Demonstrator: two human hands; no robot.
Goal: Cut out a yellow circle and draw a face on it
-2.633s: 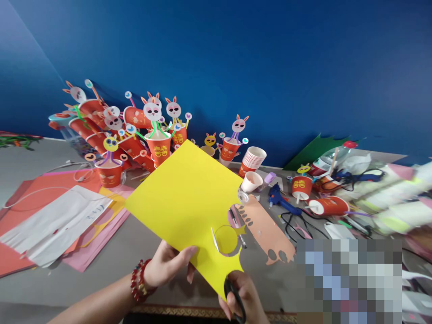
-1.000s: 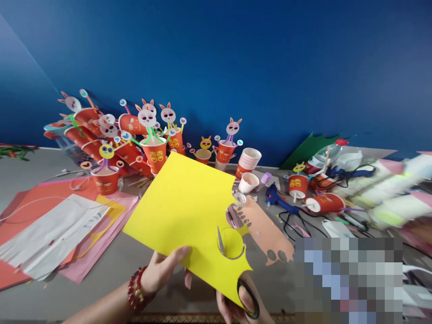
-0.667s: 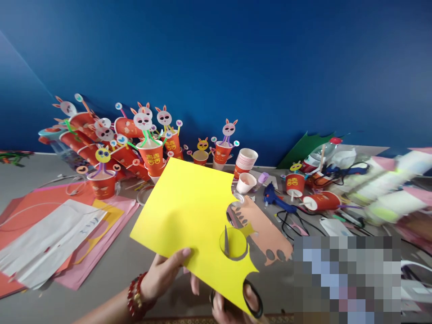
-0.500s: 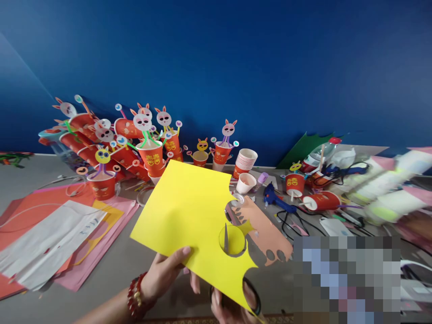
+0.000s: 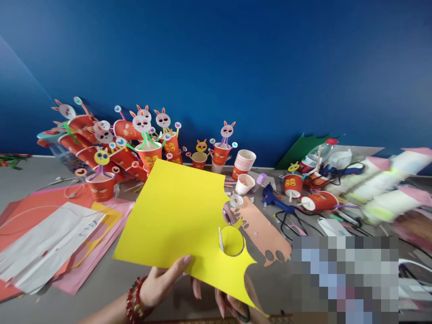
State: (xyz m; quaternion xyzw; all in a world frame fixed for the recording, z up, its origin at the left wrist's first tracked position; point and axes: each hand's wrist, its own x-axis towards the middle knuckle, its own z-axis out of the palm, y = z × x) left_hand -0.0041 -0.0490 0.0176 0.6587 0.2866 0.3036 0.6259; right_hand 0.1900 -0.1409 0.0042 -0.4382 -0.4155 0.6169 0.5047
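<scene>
Yellow sheet: yellow paper sheet (image 5: pixel 175 211) held tilted above the grey tabletop (image 5: pixel 275 288), mid-view; bites are cut out of its right edge.
Left hand: left hand (image 5: pixel 165 281) clamped on the sheet's lower edge, thumb on top, fingers under; probably gripped near the cut so the paper is kept steady.
Right hand: right hand (image 5: pixel 238 306) curled round the black handle of the scissors (image 5: pixel 221 240) below the sheet; exact finger fit can't be told.
Blade: poked up through the slit, left of the yellow disc (image 5: pixel 234 241); handle likely kept underneath so the cut line is left visible.
Obstruction: most of the scissors and right fingers are masked by the sheet; lower right is pixelated.
Beyond sheet: salmon paper offcut (image 5: pixel 266 234), blue glue gun (image 5: pixel 278 200), stacked paper cups (image 5: pixel 245 161).
Left side: white paper (image 5: pixel 47 245) laid over coloured sheets (image 5: pixel 86 281).
Back: rabbit-faced cup puppets (image 5: pixel 150 155) grouped against the blue wall (image 5: pixel 216 58).
</scene>
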